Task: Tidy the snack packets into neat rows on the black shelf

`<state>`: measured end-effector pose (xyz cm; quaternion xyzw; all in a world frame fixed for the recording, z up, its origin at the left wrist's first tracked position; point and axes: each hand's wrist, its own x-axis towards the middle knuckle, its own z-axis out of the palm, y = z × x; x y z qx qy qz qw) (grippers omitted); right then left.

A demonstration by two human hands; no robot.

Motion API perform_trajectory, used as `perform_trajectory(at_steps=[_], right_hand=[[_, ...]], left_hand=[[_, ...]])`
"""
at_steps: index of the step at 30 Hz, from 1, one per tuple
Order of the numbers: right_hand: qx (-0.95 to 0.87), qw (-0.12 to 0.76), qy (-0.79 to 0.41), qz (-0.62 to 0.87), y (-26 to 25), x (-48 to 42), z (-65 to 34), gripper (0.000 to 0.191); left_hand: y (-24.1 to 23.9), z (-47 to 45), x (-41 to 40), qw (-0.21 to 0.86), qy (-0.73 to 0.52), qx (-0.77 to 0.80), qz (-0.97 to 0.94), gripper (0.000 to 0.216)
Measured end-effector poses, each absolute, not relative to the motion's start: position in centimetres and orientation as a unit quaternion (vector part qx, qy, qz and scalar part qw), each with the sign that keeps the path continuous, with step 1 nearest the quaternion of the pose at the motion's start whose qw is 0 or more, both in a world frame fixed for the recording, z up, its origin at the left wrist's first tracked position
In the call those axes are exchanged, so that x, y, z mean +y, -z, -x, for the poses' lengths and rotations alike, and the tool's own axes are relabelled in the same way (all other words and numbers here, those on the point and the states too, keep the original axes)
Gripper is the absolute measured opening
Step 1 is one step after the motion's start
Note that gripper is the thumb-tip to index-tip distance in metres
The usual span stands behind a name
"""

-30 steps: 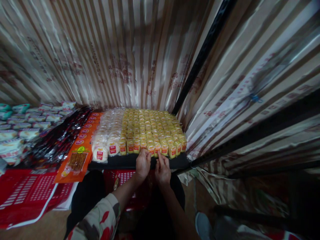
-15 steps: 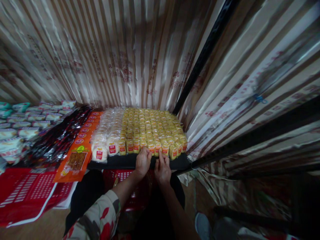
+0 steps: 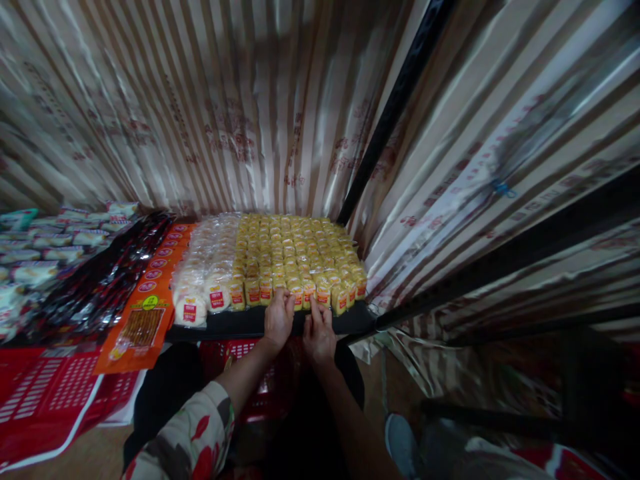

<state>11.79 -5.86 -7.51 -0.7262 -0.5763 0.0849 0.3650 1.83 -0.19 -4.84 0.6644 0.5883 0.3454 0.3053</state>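
Note:
Rows of small yellow wrapped snack packets (image 3: 295,257) with red labels stand packed on a black shelf (image 3: 215,333). At the front row, my left hand (image 3: 279,321) has its fingers curled together against the packets and covers part of one. Whether it grips anything is hidden. Just right of it, my right hand (image 3: 320,337) reaches a front packet with its index finger stretched out, the other fingers bent below. Its fingertip appears to touch the packet's lower front, and nothing is held in it. Clear-wrapped white round snacks (image 3: 190,311) stand left of the yellow ones.
Further left lie orange snack packs (image 3: 143,320), dark glossy packs (image 3: 100,287) and white packs (image 3: 55,250). Red baskets (image 3: 55,380) sit below the shelf. A striped curtain (image 3: 260,120) hangs behind, with a black metal post (image 3: 390,120) at the right corner.
The view has shifted slightly, so the shelf goods appear a little further left. Both hands stay at the front row with nearly the same pose.

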Motion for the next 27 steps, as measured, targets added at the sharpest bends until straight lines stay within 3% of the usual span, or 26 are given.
perform_trajectory(at_steps=[3, 6, 10, 14, 18, 27], right_hand=[[-0.567, 0.382, -0.091, 0.724, 7.4, -6.0, -11.7, 0.047], [-0.556, 0.453, -0.101, 0.69, 7.5, -6.4, -12.0, 0.045], [-0.505, 0.519, -0.029, 0.689, 7.8, -7.2, -13.5, 0.042], [-0.499, 0.464, 0.052, 0.73, 8.0, -6.9, -15.3, 0.046], [-0.55, 0.405, 0.061, 0.728, 8.3, -5.9, -15.7, 0.05], [-0.538, 0.418, 0.057, 0.73, 8.4, -5.7, -15.4, 0.052]], left_hand=[[4.6, -2.0, -0.2, 0.304, -0.332, 0.593, -0.668, 0.011], [4.4, -2.1, -0.5, 0.311, -0.341, 0.599, -0.655, 0.011], [4.4, -1.9, -0.9, 0.291, -0.342, 0.6, -0.662, 0.011], [4.5, -1.7, -0.8, 0.286, -0.338, 0.6, -0.667, 0.01], [4.9, -1.6, -0.6, 0.31, -0.353, 0.589, -0.658, 0.011], [5.1, -0.6, -1.0, 0.342, -0.367, 0.553, -0.665, 0.014]])
